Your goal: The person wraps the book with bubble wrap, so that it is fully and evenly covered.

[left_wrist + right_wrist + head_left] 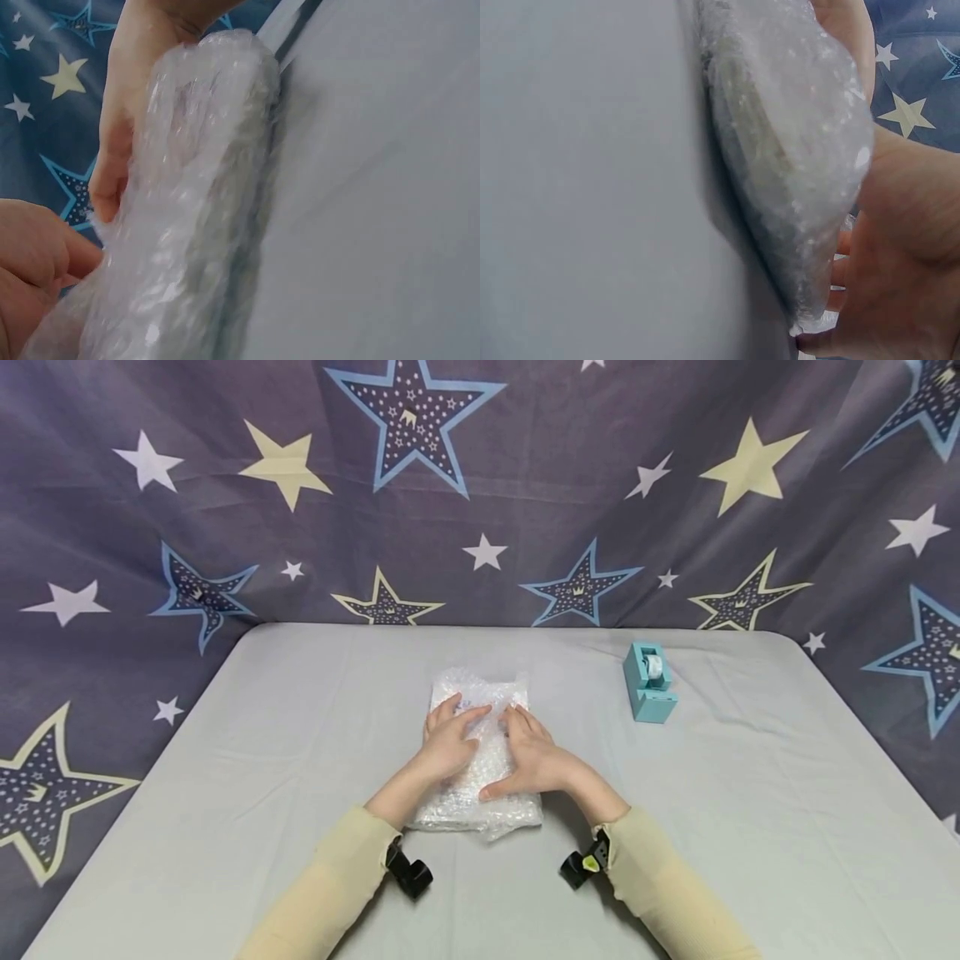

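Observation:
A flat, roughly rectangular package in clear bubble wrap (pixel 491 768) lies in the middle of the table; what is inside is mostly hidden. Over its left side, my left hand (pixel 448 745) rests with fingers spread and loosely bent, the index finger reaching toward the middle. My right hand (pixel 538 760) lies across the right side, fingers extended forward and thumb stretched over the wrap toward the centre. In the left wrist view the bubble wrap (pixel 172 202) looks puffed along its edge. The right wrist view shows the wrap (pixel 802 150) bulging beside my right hand (pixel 900 255).
A teal tape dispenser (pixel 649 683) with a roll of tape stands toward the back right of the table. The light grey table cover (pixel 285 735) has slight creases. Behind it hangs a dark curtain (pixel 540 468) with a star pattern.

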